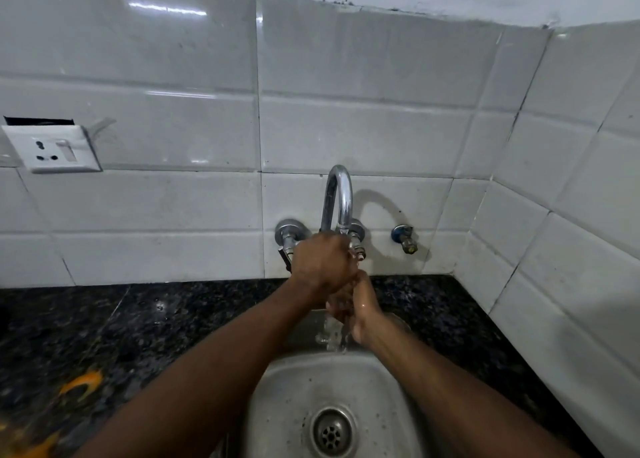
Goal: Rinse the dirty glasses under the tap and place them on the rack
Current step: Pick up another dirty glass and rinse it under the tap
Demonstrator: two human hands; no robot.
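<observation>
Under the tap [340,198], over the far edge of the sink [277,388], both hands meet in the running water. The left hand [320,262] is on top, its back to the camera and its fingers curled down and out of sight, so I cannot tell whether it grips anything or only covers what is below. The right hand [362,307] sits just beneath and to the right, wet, thumb up, palm turned left, fingers wrapped round something clear that I take to be a glass [331,333]. Only the lower end of the glass shows, blurred by water, poking out below the two hands. Its long axis looks roughly upright, with the mouth hidden under the left hand and close to the spout, though that is a reading rather than a plain sight. The rinse seems to be in hand, and placing is not yet done. No rack is in view, so which way the glass must travel cannot be told. Since the right hand has the surer hold, it is probably the one to carry the glass. A blurred orange shape [81,383] lies on the dark counter [138,319] at near left.
</observation>
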